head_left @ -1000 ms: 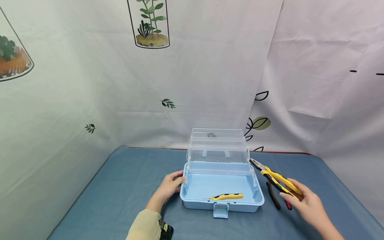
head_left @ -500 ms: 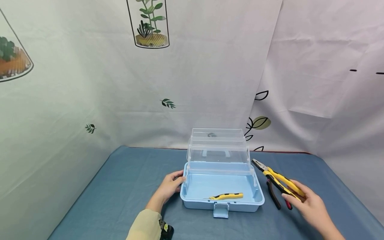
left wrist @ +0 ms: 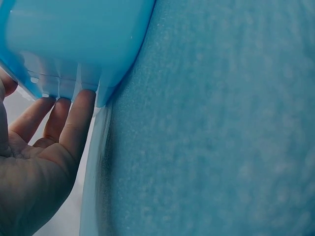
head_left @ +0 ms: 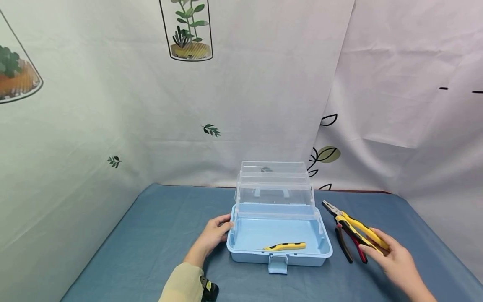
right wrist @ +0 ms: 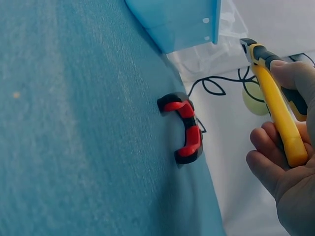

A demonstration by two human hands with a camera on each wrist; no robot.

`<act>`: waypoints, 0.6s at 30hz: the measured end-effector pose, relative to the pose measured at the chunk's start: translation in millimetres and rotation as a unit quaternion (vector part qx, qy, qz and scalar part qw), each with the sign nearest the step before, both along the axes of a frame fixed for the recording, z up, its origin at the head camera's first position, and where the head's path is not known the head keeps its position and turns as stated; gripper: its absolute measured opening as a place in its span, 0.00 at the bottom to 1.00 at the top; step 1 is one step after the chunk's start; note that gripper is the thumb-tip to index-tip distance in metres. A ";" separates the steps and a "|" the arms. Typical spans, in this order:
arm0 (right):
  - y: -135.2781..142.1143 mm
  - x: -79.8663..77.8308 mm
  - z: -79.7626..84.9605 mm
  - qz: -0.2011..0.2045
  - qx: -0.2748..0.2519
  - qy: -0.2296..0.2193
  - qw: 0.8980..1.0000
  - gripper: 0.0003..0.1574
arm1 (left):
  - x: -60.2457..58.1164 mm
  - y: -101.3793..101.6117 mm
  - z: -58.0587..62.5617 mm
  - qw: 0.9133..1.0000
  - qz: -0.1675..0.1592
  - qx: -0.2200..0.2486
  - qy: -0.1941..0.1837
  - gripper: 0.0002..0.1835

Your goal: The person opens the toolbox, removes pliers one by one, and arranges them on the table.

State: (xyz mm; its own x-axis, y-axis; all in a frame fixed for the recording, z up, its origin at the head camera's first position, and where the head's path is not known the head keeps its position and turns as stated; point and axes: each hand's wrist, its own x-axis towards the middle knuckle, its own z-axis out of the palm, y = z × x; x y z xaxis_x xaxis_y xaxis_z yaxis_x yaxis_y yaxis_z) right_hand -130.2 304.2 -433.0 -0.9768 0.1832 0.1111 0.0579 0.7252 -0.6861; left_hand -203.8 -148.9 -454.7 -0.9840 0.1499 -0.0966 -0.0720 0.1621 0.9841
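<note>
My left hand (head_left: 212, 235) holds the left side of a light blue toolbox (head_left: 249, 259), thumb at the rim and fingers against the outer wall. The box's clear lid (head_left: 275, 193) stands raised at the back. Inside lies a slim tool with a yellow and black handle (head_left: 286, 246). To the right of the box, my right hand (head_left: 396, 260) grips pliers with yellow and black handles (head_left: 362, 230) above the table, handles spread and nose pointing away to the left. Beneath them on the table lies a red and black handled tool (right wrist: 189, 128), its head hidden in the head view.
A blue cloth (head_left: 158, 251) covers the table. Behind it hangs a pale curtain (head_left: 264, 92) printed with plants. The box's front latch (head_left: 278, 265) hangs down. A black device (head_left: 209, 291) is strapped at the left wrist.
My right hand has drawn the yellow and black pliers rightward, away from the box's right edge, uncovering more of the red and black tool. My left hand and the box stay put.
</note>
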 end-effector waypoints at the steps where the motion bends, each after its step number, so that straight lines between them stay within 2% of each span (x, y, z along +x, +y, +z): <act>1: 0.7 0.2 -0.2 0.000 -0.001 -0.001 1.000 0.49 | 0.0 0.0 0.3 1.000 0.001 0.000 0.000 0.28; 18: 10.2 0.6 1.4 -0.017 0.019 -0.028 0.999 0.52 | -0.9 -1.5 -3.1 1.000 -0.003 -0.006 -0.001 0.28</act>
